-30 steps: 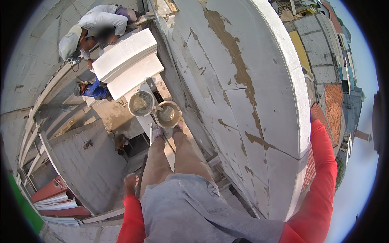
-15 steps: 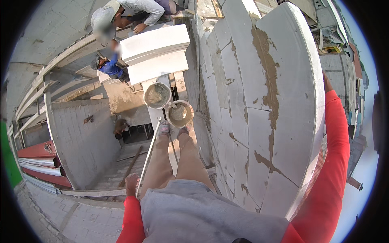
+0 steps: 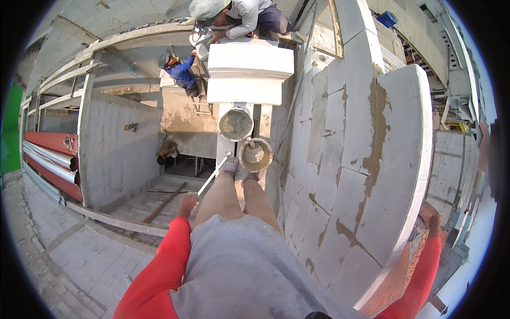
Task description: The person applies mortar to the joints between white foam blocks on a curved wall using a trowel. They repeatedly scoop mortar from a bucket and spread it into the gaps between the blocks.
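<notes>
Left hand [image 3: 188, 204] at lower end of white pole [image 3: 213, 176]; pole slants forward and right, barring straight reach to legs [image 3: 222, 193]. Open air left of hand, above lower floor [image 3: 172, 200]; timber rail [image 3: 117, 219] crosses nearer body. Ahead, near bucket [image 3: 256, 156] and far bucket [image 3: 235, 125] crowd narrow ledge, white blocks [image 3: 249, 64] just behind. Gap runs between legs and block wall [image 3: 332, 159]. Wall blocks direct path between hands (right hand [image 3: 429, 214] at outer edge, contact unclear).
</notes>
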The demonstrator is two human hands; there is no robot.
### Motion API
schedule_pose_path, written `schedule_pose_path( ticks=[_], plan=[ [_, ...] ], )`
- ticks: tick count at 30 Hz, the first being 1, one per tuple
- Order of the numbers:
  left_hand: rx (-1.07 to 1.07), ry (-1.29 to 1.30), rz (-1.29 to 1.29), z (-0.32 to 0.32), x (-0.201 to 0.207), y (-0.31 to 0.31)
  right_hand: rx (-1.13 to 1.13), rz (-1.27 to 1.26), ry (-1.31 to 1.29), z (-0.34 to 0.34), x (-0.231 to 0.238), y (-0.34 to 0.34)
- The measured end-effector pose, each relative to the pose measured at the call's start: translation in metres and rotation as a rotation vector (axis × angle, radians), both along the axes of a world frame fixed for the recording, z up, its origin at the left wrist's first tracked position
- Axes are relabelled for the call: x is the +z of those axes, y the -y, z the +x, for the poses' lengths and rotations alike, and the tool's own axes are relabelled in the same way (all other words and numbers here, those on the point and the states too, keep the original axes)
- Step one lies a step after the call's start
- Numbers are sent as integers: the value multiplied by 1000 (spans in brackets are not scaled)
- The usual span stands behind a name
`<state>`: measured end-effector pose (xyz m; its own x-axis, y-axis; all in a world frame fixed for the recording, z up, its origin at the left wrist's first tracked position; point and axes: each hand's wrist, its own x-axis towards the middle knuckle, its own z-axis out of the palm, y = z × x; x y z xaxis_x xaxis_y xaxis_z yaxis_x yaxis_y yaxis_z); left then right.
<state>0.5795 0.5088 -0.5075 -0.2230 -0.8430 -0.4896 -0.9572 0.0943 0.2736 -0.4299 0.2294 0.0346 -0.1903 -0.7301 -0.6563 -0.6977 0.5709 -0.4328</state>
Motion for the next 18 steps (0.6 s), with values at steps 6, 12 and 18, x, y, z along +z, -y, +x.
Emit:
schedule_pose_path(
  ticks=[6, 12, 18],
  plan=[
    [-212, 172, -34, -18, -27, 99, -296, -4, -282, 93, 186, -77],
    [-189, 21, -137, -39, -58, 167, -442, -571, -336, 233, 279, -112],
    [375, -985, 2, -70, -96, 184, 113, -563, -282, 376, 222, -94]
  ],
)
